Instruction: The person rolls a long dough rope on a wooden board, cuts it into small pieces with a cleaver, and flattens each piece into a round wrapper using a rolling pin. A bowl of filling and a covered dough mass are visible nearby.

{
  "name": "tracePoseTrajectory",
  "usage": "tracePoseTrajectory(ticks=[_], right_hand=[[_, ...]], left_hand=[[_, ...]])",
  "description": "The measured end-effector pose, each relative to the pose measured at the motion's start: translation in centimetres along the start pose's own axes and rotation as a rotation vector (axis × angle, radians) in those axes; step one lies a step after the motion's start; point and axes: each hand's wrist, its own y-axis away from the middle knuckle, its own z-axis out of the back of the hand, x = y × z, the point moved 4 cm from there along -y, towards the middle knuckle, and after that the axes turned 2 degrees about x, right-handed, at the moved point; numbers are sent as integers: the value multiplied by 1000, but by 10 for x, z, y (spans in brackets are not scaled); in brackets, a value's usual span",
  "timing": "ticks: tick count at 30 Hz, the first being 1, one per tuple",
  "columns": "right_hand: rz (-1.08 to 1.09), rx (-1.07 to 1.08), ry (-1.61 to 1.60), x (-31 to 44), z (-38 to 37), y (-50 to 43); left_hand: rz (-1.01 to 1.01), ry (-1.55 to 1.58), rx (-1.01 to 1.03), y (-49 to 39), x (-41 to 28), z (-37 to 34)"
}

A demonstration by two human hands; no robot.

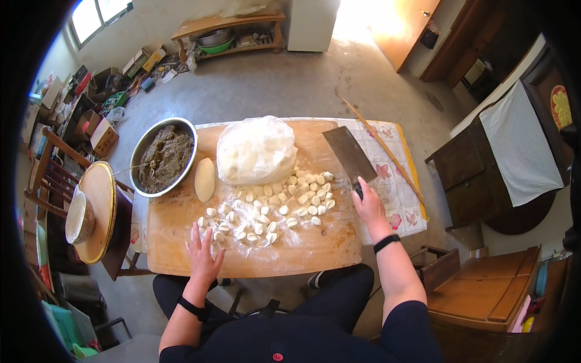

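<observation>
My right hand [371, 205] grips the dark handle of a cleaver [348, 152], its wide blade lying over the right edge of the wooden board [172, 254]. Fingers spread, my left hand [204, 258] is at the board's near left, close to several small cut dough pieces [283, 209] dusted with flour. Behind these pieces a large mass of dough [256, 152] sits under clear plastic. Left of it lies an oval, smooth piece of dough [204, 180]. A metal bowl [195, 149] of dark chopped filling [165, 159] stands at the far left corner.
A thin wooden rolling stick [386, 149] lies on the flowered tablecloth [397, 195] at the right. On the left, a round wooden lid [100, 204] with a smaller bowl [79, 218] on it stands beside a wooden chair [59, 181]. A wooden cabinet [481, 290] is at the near right.
</observation>
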Motion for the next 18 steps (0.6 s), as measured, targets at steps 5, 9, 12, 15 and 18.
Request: tracePoseTrajectory(ticks=[5,9,12,15,18], right_hand=[[-20,231,200,18,-11,-69],[29,239,191,13,-36,-98],[69,237,182,18,-45,-108],[104,202,179,15,-55,-107],[286,29,157,-5,-64,-107]], left_hand=[[-13,29,-7,-2,-3,3],[-23,31,-23,-3,1,4],[-24,2,-26,-2,-1,12],[-40,8,-28,-5,1,11],[-33,-11,-9,-11,2,7]])
